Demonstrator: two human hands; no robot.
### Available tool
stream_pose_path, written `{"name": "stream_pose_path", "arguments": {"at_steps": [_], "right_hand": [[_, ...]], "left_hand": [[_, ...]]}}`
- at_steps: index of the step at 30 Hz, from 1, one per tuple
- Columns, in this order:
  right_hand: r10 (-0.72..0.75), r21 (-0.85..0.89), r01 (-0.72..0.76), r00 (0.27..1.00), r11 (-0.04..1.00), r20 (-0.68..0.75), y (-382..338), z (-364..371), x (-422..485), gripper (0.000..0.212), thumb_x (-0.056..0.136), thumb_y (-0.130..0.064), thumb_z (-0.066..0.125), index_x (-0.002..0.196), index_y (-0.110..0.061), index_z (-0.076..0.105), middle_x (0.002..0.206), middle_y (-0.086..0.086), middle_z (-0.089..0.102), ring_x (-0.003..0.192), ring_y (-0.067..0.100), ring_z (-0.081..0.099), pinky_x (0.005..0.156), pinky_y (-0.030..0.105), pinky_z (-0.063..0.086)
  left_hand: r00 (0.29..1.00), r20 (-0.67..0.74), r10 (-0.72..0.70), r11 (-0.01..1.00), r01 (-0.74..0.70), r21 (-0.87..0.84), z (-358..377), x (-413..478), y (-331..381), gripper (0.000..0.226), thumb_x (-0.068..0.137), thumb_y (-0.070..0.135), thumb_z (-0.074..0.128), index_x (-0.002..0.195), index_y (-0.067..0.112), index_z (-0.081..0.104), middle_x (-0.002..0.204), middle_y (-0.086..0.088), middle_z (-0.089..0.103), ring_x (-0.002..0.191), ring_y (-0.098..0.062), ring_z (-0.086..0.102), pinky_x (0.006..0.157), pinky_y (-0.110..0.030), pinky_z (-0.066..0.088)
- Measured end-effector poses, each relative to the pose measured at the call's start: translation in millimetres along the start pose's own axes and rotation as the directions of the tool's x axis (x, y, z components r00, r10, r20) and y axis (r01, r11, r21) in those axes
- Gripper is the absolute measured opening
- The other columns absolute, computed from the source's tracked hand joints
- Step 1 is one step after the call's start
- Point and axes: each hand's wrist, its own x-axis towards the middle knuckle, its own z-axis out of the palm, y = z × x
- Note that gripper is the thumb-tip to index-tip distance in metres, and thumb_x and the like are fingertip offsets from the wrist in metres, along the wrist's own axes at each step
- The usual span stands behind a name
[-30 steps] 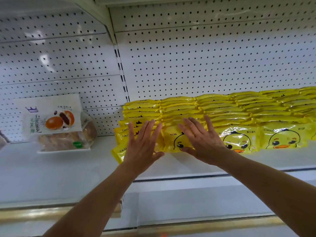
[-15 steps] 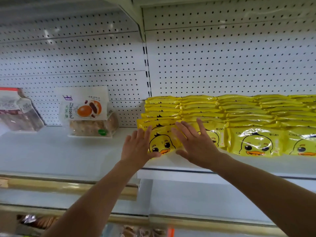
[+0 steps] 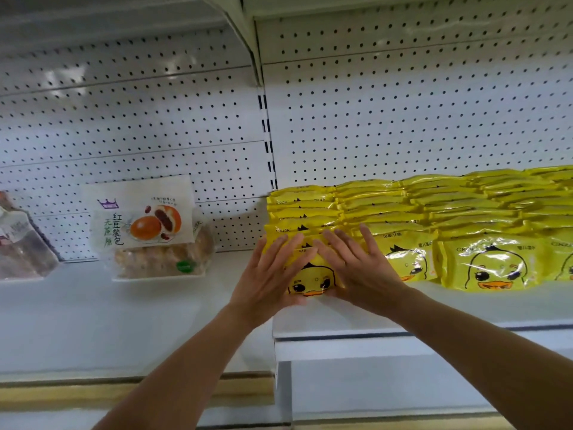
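Since half a second ago your left hand point(image 3: 269, 276) has moved right, off the bare shelf point(image 3: 341, 319) and onto the front duck packet point(image 3: 313, 279). Your right hand point(image 3: 361, 271) has slid left off the next column, so both hands now meet on the same packet. A second ago they were spread wider, across two columns.

The front duck packet stands upright at the left end of the yellow packet rows point(image 3: 434, 209), near the shelf's front edge. It sits between your two palms. Left fingers point(image 3: 279, 248) lie flat and straight over its upper left, right fingers point(image 3: 344, 243) flat over its upper right, with the tips nearly touching above the duck's head. Both thumbs sit at the bottom edge. Whether they are hooked under it is hard to tell, since the edge is hidden there. No fingers curl round it: both hands are flat, pressing the face.

The neighbouring duck packet point(image 3: 493, 266) stands just to the right, untouched. The bean bread bag point(image 3: 145, 231) leans on the pegboard point(image 3: 403, 119), well left of your hands. A pouch point(image 3: 18, 243) is cut off at the left border.
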Motion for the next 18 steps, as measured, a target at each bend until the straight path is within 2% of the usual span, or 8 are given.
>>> {"name": "stream_pose_path", "arguments": {"at_steps": [2,5,8,11,14,16,18], "right_hand": [[-0.006,-0.027,0.006,1.0,1.0,0.015,2,3,2,0.097,0.078,-0.079,0.037,0.15,-0.014,0.028,0.152,0.016,0.037,0.134,0.033,0.045,0.109,0.063,0.027],[-0.002,-0.03,0.003,0.999,1.0,0.037,4,5,7,0.098,0.079,-0.079,0.022,0.15,-0.012,0.03,0.151,0.018,0.038,0.132,0.035,0.047,0.108,0.064,0.028],[0.015,-0.059,-0.013,0.999,0.998,0.03,3,7,14,0.095,0.081,-0.075,0.02,0.149,-0.011,0.03,0.151,0.02,0.038,0.131,0.036,0.048,0.108,0.064,0.028],[0.017,-0.125,-0.018,1.0,0.992,-0.014,4,13,19,0.098,0.078,-0.077,0.034,0.15,-0.011,0.028,0.152,0.02,0.036,0.133,0.035,0.046,0.108,0.063,0.03],[0.019,-0.148,-0.025,0.999,0.989,-0.045,6,17,24,0.102,0.076,-0.079,0.042,0.151,-0.011,0.027,0.153,0.02,0.034,0.134,0.035,0.045,0.106,0.063,0.031],[0.022,-0.149,-0.028,0.999,0.988,-0.039,8,19,26,0.101,0.077,-0.079,0.041,0.151,-0.011,0.027,0.153,0.02,0.034,0.134,0.035,0.045,0.106,0.063,0.032],[0.028,-0.144,-0.03,0.999,0.989,-0.016,9,20,29,0.096,0.081,-0.077,0.031,0.151,-0.011,0.027,0.152,0.02,0.034,0.133,0.034,0.046,0.105,0.064,0.032]], "left_hand": [[0.998,0.064,-0.001,1.0,0.0,0.018,3,-1,-5,0.093,0.08,0.081,0.034,0.154,0.025,0.024,0.157,-0.009,0.033,0.143,-0.031,0.035,0.113,-0.062,0.026],[0.993,0.114,-0.024,1.0,0.022,0.021,5,3,-9,0.092,0.085,0.081,0.02,0.155,0.022,0.022,0.156,-0.009,0.036,0.144,-0.03,0.036,0.111,-0.065,0.029],[0.992,0.122,-0.039,0.999,0.036,0.024,7,7,-14,0.09,0.086,0.08,0.015,0.154,0.021,0.024,0.155,-0.01,0.038,0.143,-0.028,0.038,0.107,-0.066,0.032],[0.996,0.077,-0.034,0.998,0.03,0.048,14,11,-19,0.089,0.087,0.08,0.021,0.152,0.021,0.028,0.153,-0.01,0.041,0.141,-0.027,0.04,0.108,-0.065,0.032],[0.999,0.035,-0.01,0.995,0.007,0.096,21,14,-23,0.095,0.08,0.079,0.037,0.154,0.021,0.025,0.155,-0.011,0.039,0.141,-0.027,0.04,0.108,-0.066,0.03],[1.0,0.023,-0.002,0.994,-0.001,0.113,24,17,-26,0.099,0.074,0.077,0.042,0.154,0.021,0.025,0.154,-0.011,0.039,0.141,-0.027,0.041,0.107,-0.066,0.03],[1.0,0.008,0.008,0.993,-0.009,0.122,26,19,-28,0.1,0.072,0.076,0.045,0.153,0.021,0.026,0.154,-0.011,0.039,0.14,-0.027,0.042,0.107,-0.066,0.03]]}}
